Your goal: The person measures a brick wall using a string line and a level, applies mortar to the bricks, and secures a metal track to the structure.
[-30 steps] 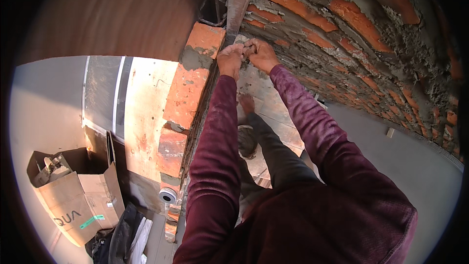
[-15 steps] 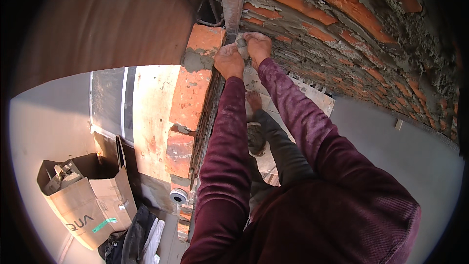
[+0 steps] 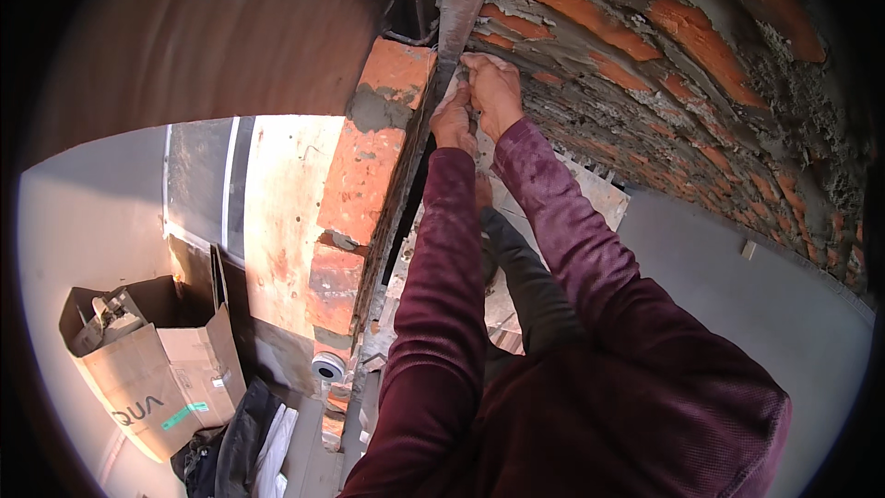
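Right fingers: bent toward the left hand [image 3: 454, 122] at the far end of the right hand [image 3: 495, 92]; whether they grasp anything cannot be told.
Left fingers: raised and curled, meeting or nearly meeting the right ones; any small object pinched there is hidden, so grasp cannot be confirmed.
Work point: the narrow corner where both hands meet, just below the foot of the long grey-brown upright post [image 3: 468, 0], between brick column and brick wall.
Handling, judged: fine two-handed work at full reach; best done with one hand steadying while the other adjusts, and with light, even pressure.
Knuckle clearance, judged: the left wrist should keep off the rough edge of the orange-red brick column with grey mortar patches [image 3: 355, 180], the right off the orange brick wall smeared with dark grey mortar [image 3: 696, 101]; scraping is the likely fault.
Column foot: short round grey pipe end with a dark bore [image 3: 327, 367]; contents not visible.
Box: tall, open-topped brown cardboard box [image 3: 134, 383], lower left, flaps raised.
Box contents: pale, irregular pieces [image 3: 115, 315] at the left side of the mouth; remaining interior too dark to read.
Beside box: black sheet-like bundle [image 3: 240, 438] and crumpled white sheet [image 3: 277, 450], contents, if any, not visible.
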A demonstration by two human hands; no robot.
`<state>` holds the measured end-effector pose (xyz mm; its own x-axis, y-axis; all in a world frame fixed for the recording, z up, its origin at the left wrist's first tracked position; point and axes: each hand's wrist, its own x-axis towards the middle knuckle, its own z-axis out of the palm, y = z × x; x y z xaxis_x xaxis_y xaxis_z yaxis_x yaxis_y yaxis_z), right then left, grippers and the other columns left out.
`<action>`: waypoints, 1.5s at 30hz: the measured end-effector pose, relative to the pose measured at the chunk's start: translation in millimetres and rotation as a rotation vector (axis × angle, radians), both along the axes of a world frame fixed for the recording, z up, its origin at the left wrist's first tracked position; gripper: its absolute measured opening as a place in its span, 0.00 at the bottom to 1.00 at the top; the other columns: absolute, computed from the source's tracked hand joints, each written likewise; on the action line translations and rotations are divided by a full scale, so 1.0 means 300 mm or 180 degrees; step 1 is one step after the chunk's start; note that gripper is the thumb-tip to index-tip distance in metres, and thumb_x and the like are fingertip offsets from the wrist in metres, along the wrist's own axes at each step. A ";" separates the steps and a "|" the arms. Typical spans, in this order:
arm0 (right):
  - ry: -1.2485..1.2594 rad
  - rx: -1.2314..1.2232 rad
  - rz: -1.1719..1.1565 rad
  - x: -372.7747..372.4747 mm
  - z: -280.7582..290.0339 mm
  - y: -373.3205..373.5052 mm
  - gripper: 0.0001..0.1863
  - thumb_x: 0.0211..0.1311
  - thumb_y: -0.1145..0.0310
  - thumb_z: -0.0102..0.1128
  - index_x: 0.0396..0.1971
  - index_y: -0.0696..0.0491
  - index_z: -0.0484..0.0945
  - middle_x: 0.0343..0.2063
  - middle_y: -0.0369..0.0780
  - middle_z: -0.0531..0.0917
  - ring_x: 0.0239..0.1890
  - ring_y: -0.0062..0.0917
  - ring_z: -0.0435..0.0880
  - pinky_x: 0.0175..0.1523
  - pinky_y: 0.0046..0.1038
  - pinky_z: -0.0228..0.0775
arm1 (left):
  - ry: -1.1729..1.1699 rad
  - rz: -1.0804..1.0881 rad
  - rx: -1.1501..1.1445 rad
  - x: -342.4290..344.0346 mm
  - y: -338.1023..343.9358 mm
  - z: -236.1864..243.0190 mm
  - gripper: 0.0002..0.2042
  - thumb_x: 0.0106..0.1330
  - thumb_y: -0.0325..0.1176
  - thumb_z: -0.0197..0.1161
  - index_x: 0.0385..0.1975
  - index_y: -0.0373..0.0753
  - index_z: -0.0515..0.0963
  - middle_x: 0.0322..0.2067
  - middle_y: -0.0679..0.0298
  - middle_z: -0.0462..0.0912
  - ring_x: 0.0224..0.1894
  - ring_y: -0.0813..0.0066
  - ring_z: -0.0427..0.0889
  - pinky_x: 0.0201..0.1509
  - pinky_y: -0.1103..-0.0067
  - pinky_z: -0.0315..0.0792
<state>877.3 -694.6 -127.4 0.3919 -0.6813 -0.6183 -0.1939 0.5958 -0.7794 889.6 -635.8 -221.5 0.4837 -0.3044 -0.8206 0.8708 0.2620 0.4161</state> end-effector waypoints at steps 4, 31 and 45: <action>0.1046 -0.3271 0.2090 -0.071 -0.069 0.008 0.23 0.56 0.66 0.53 0.47 0.67 0.77 0.31 0.58 0.82 0.36 0.44 0.85 0.43 0.37 0.75 | 0.0422 0.0379 -0.1045 -0.110 -0.069 0.032 0.16 0.64 0.38 0.66 0.46 0.35 0.75 0.34 0.65 0.80 0.28 0.81 0.75 0.29 0.84 0.70; 0.1292 -0.5369 0.2195 -0.156 0.136 0.045 0.08 0.53 0.74 0.57 0.32 0.59 0.81 0.37 0.45 0.81 0.45 0.41 0.76 0.54 0.39 0.64 | -0.0645 -0.1261 0.0647 -0.562 1.043 0.025 0.17 0.69 0.34 0.59 0.56 0.38 0.74 0.42 0.67 0.82 0.41 0.81 0.80 0.41 0.84 0.71; 0.0434 -0.0694 0.1136 0.093 -0.266 0.173 0.23 0.65 0.71 0.53 0.60 0.48 0.64 0.44 0.40 0.78 0.35 0.29 0.82 0.31 0.27 0.80 | -0.0536 -0.0608 0.0481 -0.804 1.105 0.083 0.17 0.66 0.35 0.59 0.52 0.35 0.76 0.41 0.63 0.82 0.41 0.78 0.80 0.45 0.80 0.74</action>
<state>905.1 -642.7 -207.2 0.5512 -0.6383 -0.5374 -0.4675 0.2972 -0.8325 648.4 -304.4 -196.6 0.5627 -0.2836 -0.7765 0.8137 0.0241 0.5808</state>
